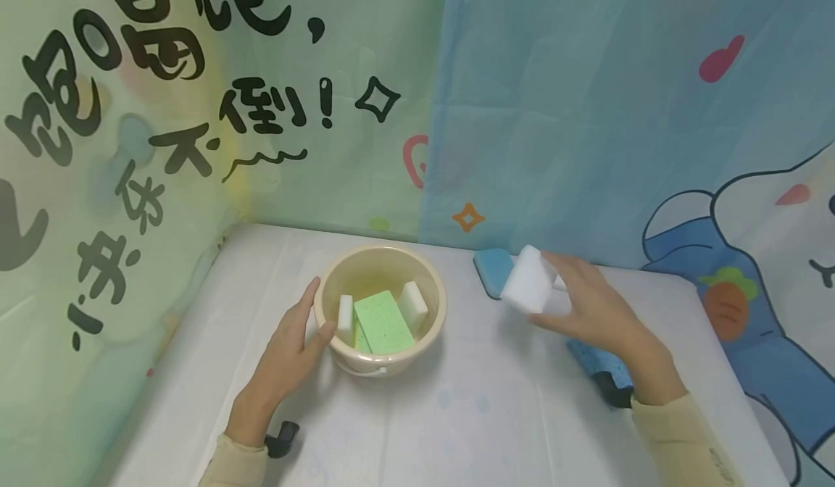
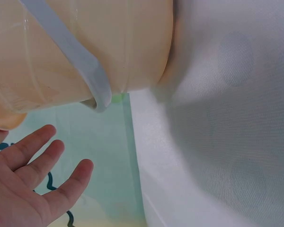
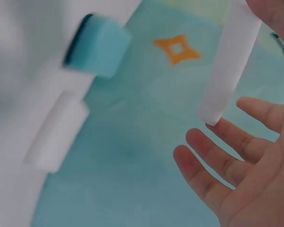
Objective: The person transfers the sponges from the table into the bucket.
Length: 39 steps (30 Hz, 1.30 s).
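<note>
Head view: left hand (image 1: 287, 360), fingers straight, rested against the beige bucket (image 1: 432, 327) on the white table (image 1: 470, 414); inside, a green sponge (image 1: 383, 322) between two white ones. Right hand (image 1: 596, 306) pinched a white sponge block (image 1: 528, 280) above the table, near a blue sponge (image 1: 492, 266).

Left wrist view: bucket wall (image 2: 61, 56), grey handle (image 2: 71, 52), fingers (image 2: 33, 156) spread.

Right wrist view: white block (image 3: 229, 61) between thumb and fingertips (image 3: 241, 137); blue sponge (image 3: 102, 47), another white sponge (image 3: 57, 137).

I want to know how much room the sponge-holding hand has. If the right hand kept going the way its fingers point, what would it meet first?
Probably the blue sponge lying just beyond the white sponge that the right hand holds; past that hangs the blue curtain. Depth is unclear.
</note>
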Motion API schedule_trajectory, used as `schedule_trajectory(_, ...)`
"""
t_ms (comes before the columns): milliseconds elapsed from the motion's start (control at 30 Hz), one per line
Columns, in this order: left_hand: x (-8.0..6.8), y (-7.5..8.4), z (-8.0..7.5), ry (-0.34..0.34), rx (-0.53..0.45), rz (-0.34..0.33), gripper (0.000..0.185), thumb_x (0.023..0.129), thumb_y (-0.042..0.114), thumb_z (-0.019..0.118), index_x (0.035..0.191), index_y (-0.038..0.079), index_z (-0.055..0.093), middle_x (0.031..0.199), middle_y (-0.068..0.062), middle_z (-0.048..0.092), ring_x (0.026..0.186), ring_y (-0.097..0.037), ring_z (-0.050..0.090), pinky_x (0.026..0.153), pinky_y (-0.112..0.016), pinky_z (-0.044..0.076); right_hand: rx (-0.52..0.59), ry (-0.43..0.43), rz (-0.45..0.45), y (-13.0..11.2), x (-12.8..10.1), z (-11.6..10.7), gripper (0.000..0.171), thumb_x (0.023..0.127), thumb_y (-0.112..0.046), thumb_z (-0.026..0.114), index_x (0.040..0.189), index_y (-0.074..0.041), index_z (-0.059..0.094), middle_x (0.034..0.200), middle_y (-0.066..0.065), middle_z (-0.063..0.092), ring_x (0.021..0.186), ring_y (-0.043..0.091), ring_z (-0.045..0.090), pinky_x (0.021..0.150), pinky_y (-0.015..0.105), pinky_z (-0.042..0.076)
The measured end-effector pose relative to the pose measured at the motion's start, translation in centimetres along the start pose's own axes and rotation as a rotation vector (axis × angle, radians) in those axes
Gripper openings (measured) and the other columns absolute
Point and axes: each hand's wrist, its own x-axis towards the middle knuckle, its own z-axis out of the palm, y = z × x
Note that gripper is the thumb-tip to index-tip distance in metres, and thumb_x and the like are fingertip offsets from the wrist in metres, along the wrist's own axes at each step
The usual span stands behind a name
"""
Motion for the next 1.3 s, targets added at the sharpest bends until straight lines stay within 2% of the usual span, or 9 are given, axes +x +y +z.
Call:
schedule_trajectory(167, 0.0, 0.0, 0.0, -0.003, 0.007, -0.007, 0.072, 0.104, 0.038, 0.053, 0.162, 0.018, 0.015, 0.161, -0.010, 0.029, 0.146, -0.034, 0.029, 0.115, -0.057, 0.026, -0.042, 0.018, -0.096, -2.0, 0.8, 0.0, 0.098, 0.080, -0.043, 0.084, 0.154, -0.003, 0.034, 0.143, 0.022, 0.044, 0.118, 0.037, 0.046, 0.082, 0.058, 0.051)
schedule_trajectory(267, 0.1, 0.0, 0.0, -0.006, 0.010, -0.013, 0.072, 0.104, 0.037, 0.053, 0.162, 0.019, 0.015, 0.161, -0.010, 0.029, 0.146, -0.034, 0.029, 0.115, -0.058, 0.026, -0.051, 0.012, -0.124, -2.8, 1.3, -0.1, 0.097, 0.080, -0.044, 0.083, 0.154, -0.005, 0.035, 0.144, 0.022, 0.044, 0.120, 0.038, 0.046, 0.083, 0.059, 0.050)
schedule_trajectory(533, 0.1, 0.1, -0.1, -0.006, 0.003, -0.017, 0.072, 0.104, 0.036, 0.053, 0.162, 0.019, 0.015, 0.161, -0.010, 0.029, 0.146, -0.034, 0.028, 0.115, -0.058, 0.025, -0.038, -0.042, -0.166, -4.8, 2.1, -0.3, 0.099, 0.081, -0.055, 0.079, 0.156, -0.010, 0.034, 0.149, 0.019, 0.040, 0.134, 0.039, 0.038, 0.099, 0.062, 0.041)
schedule_trajectory(633, 0.1, 0.0, -0.1, -0.005, 0.003, -0.020, 0.072, 0.104, 0.037, 0.053, 0.162, 0.019, 0.015, 0.161, -0.011, 0.029, 0.146, -0.035, 0.029, 0.114, -0.059, 0.025, -0.028, -0.052, -0.197, -5.9, 2.4, -0.3, 0.097, 0.081, -0.053, 0.080, 0.155, -0.011, 0.035, 0.150, 0.017, 0.040, 0.135, 0.038, 0.038, 0.102, 0.060, 0.040)
schedule_trajectory(800, -0.1, 0.1, -0.3, -0.003, 0.000, -0.027, 0.072, 0.104, 0.035, 0.054, 0.162, 0.019, 0.015, 0.161, -0.011, 0.030, 0.145, -0.035, 0.029, 0.114, -0.060, 0.026, -0.033, -0.041, -0.304, -7.7, 3.7, 0.1, 0.095, 0.078, -0.042, 0.087, 0.153, -0.007, 0.040, 0.148, 0.016, 0.044, 0.134, 0.036, 0.040, 0.105, 0.056, 0.039)
schedule_trajectory(1100, -0.2, 0.1, -0.2, -0.005, 0.008, -0.031, 0.072, 0.104, 0.034, 0.055, 0.162, 0.021, 0.015, 0.161, -0.010, 0.030, 0.145, -0.034, 0.030, 0.114, -0.059, 0.026, -0.083, -0.102, -0.431, -11.7, 5.9, 2.3, 0.095, 0.079, -0.053, 0.080, 0.154, -0.013, 0.038, 0.148, 0.014, 0.043, 0.134, 0.033, 0.043, 0.106, 0.052, 0.039)
schedule_trajectory(1300, -0.2, 0.1, -0.2, -0.007, 0.012, -0.035, 0.072, 0.104, 0.034, 0.054, 0.162, 0.020, 0.015, 0.161, -0.011, 0.030, 0.145, -0.035, 0.030, 0.114, -0.059, 0.026, -0.195, -0.151, -0.481, -14.4, 7.0, 4.3, 0.094, 0.076, -0.055, 0.079, 0.152, -0.013, 0.042, 0.146, 0.010, 0.046, 0.130, 0.031, 0.045, 0.104, 0.052, 0.040)
